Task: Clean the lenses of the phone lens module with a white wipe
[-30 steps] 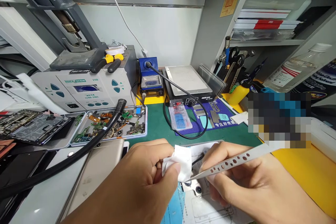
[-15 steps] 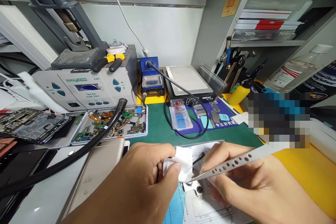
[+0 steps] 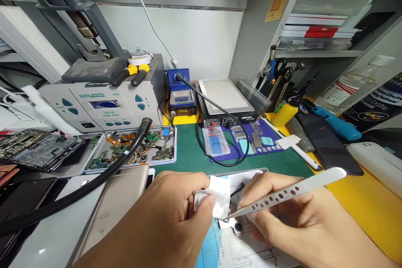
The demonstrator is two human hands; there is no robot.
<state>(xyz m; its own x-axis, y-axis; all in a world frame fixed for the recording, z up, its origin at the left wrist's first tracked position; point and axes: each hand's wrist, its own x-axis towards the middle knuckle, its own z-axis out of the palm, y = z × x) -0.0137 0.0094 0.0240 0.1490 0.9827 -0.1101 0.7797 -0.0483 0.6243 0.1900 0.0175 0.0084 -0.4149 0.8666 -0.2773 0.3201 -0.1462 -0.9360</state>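
My left hand (image 3: 169,217) is closed in a pinch on a small white wipe (image 3: 216,197), held just above an opened phone (image 3: 241,243) lying on the green mat (image 3: 188,150). My right hand (image 3: 282,222) grips silver tweezers (image 3: 282,194) with a row of holes; their tips meet the lower edge of the wipe, near a small camera part (image 3: 237,227) of the phone. The phone's near end is hidden under my hands.
A tray of circuit boards and flex parts (image 3: 132,148) and a black hose (image 3: 78,192) lie left. A rework station (image 3: 103,106), blue solder stand (image 3: 180,92) and heating plate (image 3: 224,96) stand behind. A dark phone (image 3: 326,142), blue tool (image 3: 336,123) and tool holder (image 3: 276,75) sit right.
Both hands keep almost the same place; the tweezer tips and wipe shift only slightly. The dark phone and blue tool at the right now show plainly.
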